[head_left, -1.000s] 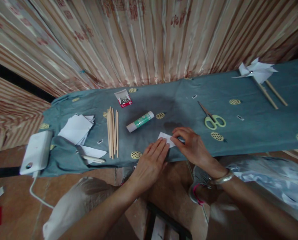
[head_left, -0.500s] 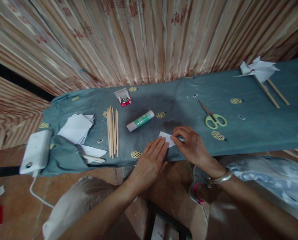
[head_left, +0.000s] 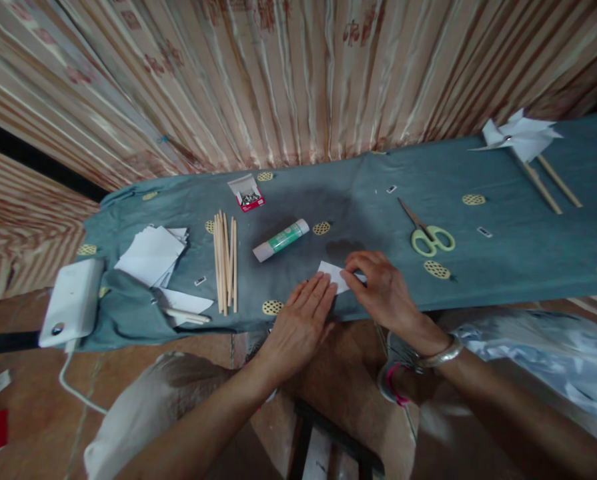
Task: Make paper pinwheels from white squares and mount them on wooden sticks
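A small piece of white paper [head_left: 333, 272] lies near the table's front edge, partly covered by both hands. My left hand [head_left: 302, 321] rests on its left side with fingers stretched out flat. At the paper's right edge, my right hand [head_left: 384, 288] has its thumb and bent fingers closed on it; the fingertips are partly hidden. Beyond the hands lies a green and white glue stick [head_left: 282, 240]. To the right are scissors [head_left: 428, 237] with light green handles, their blades pointing away from me.
Wooden sticks [head_left: 222, 267], stacked white paper [head_left: 151, 255] and an open box of metal pins [head_left: 248, 195] are on the left. A white device [head_left: 72, 300] with a cable sits at the left end. White paper pinwheels [head_left: 525, 139] on sticks lie far right. A curtain [head_left: 298, 80] hangs behind.
Almost nothing differs. Both hands stay on the paper in the same pose, and the whole view has shifted very slightly.
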Motion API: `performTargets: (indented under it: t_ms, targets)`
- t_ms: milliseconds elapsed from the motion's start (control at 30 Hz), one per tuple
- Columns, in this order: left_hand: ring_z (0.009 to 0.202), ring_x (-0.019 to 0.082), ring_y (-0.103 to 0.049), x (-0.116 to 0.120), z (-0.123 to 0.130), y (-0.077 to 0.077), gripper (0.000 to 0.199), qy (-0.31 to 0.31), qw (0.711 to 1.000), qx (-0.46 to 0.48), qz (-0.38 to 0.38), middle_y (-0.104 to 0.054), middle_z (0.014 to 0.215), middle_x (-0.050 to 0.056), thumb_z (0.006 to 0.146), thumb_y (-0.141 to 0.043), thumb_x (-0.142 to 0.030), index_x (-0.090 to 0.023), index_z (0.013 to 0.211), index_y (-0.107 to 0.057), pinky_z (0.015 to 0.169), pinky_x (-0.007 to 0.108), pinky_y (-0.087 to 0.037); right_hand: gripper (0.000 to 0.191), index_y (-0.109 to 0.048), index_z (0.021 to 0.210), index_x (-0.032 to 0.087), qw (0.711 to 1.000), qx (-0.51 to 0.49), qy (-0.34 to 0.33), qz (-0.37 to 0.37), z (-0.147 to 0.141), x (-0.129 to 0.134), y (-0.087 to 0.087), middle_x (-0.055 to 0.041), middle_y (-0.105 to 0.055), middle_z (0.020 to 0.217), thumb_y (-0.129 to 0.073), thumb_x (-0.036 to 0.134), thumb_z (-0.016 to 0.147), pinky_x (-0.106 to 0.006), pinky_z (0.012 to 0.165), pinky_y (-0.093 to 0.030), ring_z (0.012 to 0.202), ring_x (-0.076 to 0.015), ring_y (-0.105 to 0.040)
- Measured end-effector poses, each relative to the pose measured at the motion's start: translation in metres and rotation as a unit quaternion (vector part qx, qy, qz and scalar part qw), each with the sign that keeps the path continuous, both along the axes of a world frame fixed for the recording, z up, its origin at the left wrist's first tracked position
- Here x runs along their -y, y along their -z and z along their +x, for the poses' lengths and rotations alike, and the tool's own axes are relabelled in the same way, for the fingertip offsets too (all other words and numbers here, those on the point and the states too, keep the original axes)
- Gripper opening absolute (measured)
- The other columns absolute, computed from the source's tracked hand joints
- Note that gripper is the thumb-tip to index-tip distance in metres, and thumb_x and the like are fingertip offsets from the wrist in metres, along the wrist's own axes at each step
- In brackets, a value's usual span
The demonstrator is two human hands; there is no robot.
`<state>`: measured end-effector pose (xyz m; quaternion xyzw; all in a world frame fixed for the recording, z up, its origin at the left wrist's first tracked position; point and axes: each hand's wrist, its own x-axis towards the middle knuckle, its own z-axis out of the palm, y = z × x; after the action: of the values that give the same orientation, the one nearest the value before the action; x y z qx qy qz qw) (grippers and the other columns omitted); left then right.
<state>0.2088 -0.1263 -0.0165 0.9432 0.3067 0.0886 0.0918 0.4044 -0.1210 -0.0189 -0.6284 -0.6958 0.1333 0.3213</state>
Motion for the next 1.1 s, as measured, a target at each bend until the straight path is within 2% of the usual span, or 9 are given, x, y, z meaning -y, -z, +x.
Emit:
performTargets:
  t_ms: [167, 433, 733, 867, 1100]
  targets:
    - [0.144, 0.029, -0.029, 0.001, 0.0, 0.002, 0.059, 0.006, 1.0, -0.012, 0.018, -0.037, 0.151, 0.021, 0.093, -0.051, -0.028, -0.005, 0.144, -0.033, 0.115, 0.047, -0.032, 0.012, -0.059, 0.082, 0.021, 1.0, 0.014, -0.007, 0.003, 0.001, 0.004, -0.003, -0.0091, -0.068, 0.094, -0.052, 0.025, 0.09, -0.043, 0.086, -0.047, 0.092, -0.0263, -0.06]
    - [0.145, 0.029, -0.026, 0.003, 0.0, 0.004, 0.059, 0.004, 1.0, -0.017, 0.022, -0.036, 0.152, 0.021, 0.093, -0.05, -0.03, -0.006, 0.144, -0.033, 0.115, 0.048, -0.031, 0.021, -0.062, 0.106, 0.019, 1.0, 0.019, -0.005, 0.022, 0.003, 0.02, 0.002, -0.0128, -0.065, 0.114, -0.055, 0.032, 0.09, -0.049, 0.096, -0.046, 0.107, -0.0294, -0.058]
    - [0.144, 0.031, -0.03, 0.002, -0.002, 0.005, 0.062, 0.011, 0.999, -0.022, 0.035, -0.037, 0.152, 0.02, 0.09, -0.058, -0.03, -0.013, 0.145, -0.034, 0.114, 0.049, -0.033, 0.025, -0.061, 0.112, 0.018, 1.0, 0.024, -0.002, 0.017, 0.002, 0.023, 0.006, -0.0145, -0.062, 0.122, -0.054, 0.03, 0.091, -0.051, 0.099, -0.045, 0.112, -0.0304, -0.057]
    - [0.141, 0.03, -0.035, 0.0, -0.012, 0.004, 0.056, 0.019, 0.999, -0.016, 0.041, -0.041, 0.15, 0.018, 0.09, -0.058, -0.025, -0.012, 0.141, -0.04, 0.113, 0.048, -0.035, 0.024, -0.06, 0.112, 0.019, 0.999, 0.015, 0.019, 0.022, 0.013, 0.024, 0.007, -0.0146, -0.062, 0.123, -0.05, 0.03, 0.093, -0.052, 0.1, -0.043, 0.116, -0.0311, -0.055]
    - [0.139, 0.027, -0.039, 0.002, -0.045, 0.004, 0.046, 0.014, 0.999, 0.015, 0.048, -0.048, 0.146, 0.015, 0.093, -0.052, -0.019, -0.015, 0.138, -0.046, 0.11, 0.047, -0.041, 0.022, -0.06, 0.109, 0.018, 0.999, 0.011, 0.028, 0.032, 0.032, 0.028, 0.006, -0.0157, -0.062, 0.121, -0.047, 0.028, 0.093, -0.051, 0.101, -0.043, 0.115, -0.0309, -0.055]
